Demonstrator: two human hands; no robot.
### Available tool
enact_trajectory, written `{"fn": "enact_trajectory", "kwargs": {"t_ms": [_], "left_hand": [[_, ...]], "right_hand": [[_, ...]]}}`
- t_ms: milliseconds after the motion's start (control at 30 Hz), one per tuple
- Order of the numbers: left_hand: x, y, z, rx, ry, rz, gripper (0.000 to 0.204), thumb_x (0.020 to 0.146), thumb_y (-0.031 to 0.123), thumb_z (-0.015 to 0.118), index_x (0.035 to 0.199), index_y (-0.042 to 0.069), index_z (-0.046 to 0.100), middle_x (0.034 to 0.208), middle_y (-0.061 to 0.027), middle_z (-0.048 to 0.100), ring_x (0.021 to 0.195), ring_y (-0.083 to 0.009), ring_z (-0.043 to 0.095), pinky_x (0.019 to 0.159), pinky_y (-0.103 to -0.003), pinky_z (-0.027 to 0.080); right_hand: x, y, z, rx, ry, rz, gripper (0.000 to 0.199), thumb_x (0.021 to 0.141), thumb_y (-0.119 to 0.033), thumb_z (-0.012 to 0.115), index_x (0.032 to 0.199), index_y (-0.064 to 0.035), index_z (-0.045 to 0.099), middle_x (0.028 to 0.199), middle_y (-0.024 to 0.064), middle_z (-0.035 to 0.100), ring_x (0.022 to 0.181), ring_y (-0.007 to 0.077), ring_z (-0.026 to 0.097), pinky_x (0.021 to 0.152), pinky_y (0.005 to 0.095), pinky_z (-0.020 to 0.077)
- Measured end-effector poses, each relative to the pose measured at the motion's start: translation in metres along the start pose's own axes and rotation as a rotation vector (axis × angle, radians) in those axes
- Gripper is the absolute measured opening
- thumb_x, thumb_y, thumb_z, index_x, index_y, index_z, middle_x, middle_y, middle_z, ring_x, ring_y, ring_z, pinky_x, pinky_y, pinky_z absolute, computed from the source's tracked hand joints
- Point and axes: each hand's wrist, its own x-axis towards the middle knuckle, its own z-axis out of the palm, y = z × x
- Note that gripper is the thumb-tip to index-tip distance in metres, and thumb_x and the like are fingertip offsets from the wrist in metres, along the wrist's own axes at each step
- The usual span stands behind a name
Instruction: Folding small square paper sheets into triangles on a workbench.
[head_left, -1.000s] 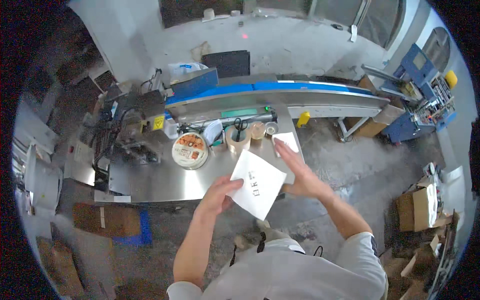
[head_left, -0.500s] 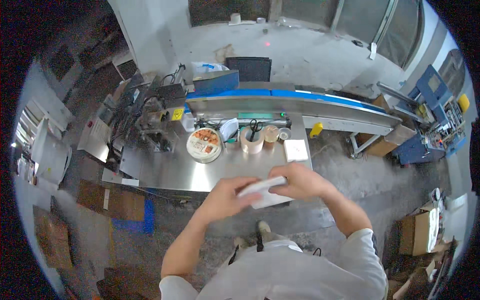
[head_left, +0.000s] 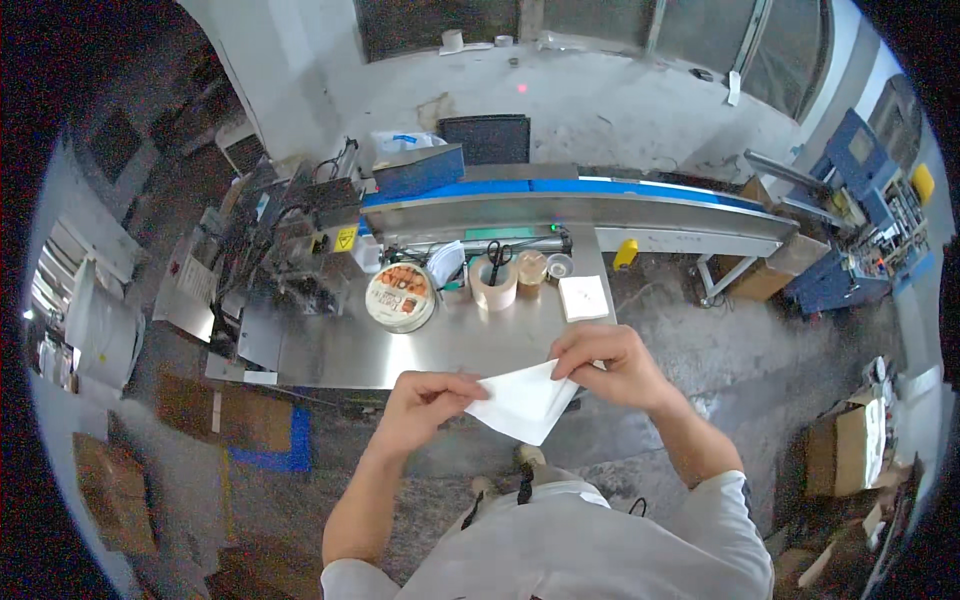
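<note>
A thin white sheet (head_left: 520,402), folded with one corner hanging down, is stretched between my hands just off the table's front edge. My left hand (head_left: 422,405) pinches its left end between thumb and fingers. At the upper right corner, my right hand (head_left: 610,362) grips it the same way. Whether it is paper or cloth I cannot tell. Beyond my right hand, a square white stack (head_left: 584,299) lies at the right end of the steel table (head_left: 350,345).
Along the table stand a roll of round printed labels (head_left: 401,299), a wide tape roll (head_left: 493,290) with black scissors (head_left: 495,258) in it, and smaller tape rolls (head_left: 531,268). A conveyor (head_left: 640,208) runs behind. Cardboard boxes (head_left: 840,450) sit at the right.
My hands have moved apart, my left hand leftward. The white sheet, earlier bunched between them, now spreads out with a corner pointing down. The view has shifted slightly.
</note>
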Motion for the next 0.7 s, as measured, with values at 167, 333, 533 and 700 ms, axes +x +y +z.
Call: {"fn": "enact_trajectory", "kwargs": {"t_ms": [167, 333, 533, 700], "left_hand": [[0.012, 0.014, 0.013, -0.191, 0.018, -0.037, 0.032, 0.095, 0.011, 0.058, 0.124, -0.002, 0.061, 0.114, -0.013, 0.068, 0.108, -0.0153, 0.062, 0.09, -0.026, 0.049], [0.021, 0.018, 0.03, 0.147, -0.157, -0.176, 0.029, 0.099, 0.02, 0.059, 0.117, -0.001, 0.066, 0.084, -0.0016, 0.065, 0.074, -0.0061, 0.055, 0.064, -0.023, 0.046], [0.014, 0.021, 0.033, 0.286, -0.041, -0.115, 0.024, 0.098, 0.019, 0.06, 0.106, -0.002, 0.068, 0.069, 0.0006, 0.059, 0.063, -0.0053, 0.048, 0.054, -0.025, 0.041], [0.013, 0.027, 0.043, 0.466, -0.048, 0.053, 0.019, 0.096, 0.017, 0.06, 0.097, -0.001, 0.068, 0.067, -0.0135, 0.061, 0.056, -0.0155, 0.049, 0.054, -0.032, 0.042]], "right_hand": [[0.001, -0.004, 0.002, -0.041, -0.06, -0.079, 0.02, 0.073, 0.007, 0.063, 0.086, -0.006, 0.071, 0.097, 0.011, 0.069, 0.091, 0.0262, 0.068, 0.077, 0.0369, 0.0538], [0.003, -0.006, 0.007, -0.112, -0.115, -0.097, 0.018, 0.076, 0.004, 0.063, 0.089, -0.0063, 0.07, 0.1, 0.0115, 0.069, 0.09, 0.0285, 0.068, 0.078, 0.0377, 0.0542], [0.006, -0.001, 0.017, -0.003, 0.093, -0.009, 0.027, 0.081, -0.001, 0.064, 0.107, -0.0035, 0.068, 0.105, 0.0122, 0.068, 0.098, 0.0291, 0.066, 0.084, 0.0346, 0.0524], [0.012, -0.017, 0.018, -0.368, -0.297, 0.07, 0.024, 0.085, -0.019, 0.072, 0.103, -0.0027, 0.07, 0.093, 0.0124, 0.073, 0.083, 0.0241, 0.069, 0.078, 0.0351, 0.0539]]}}
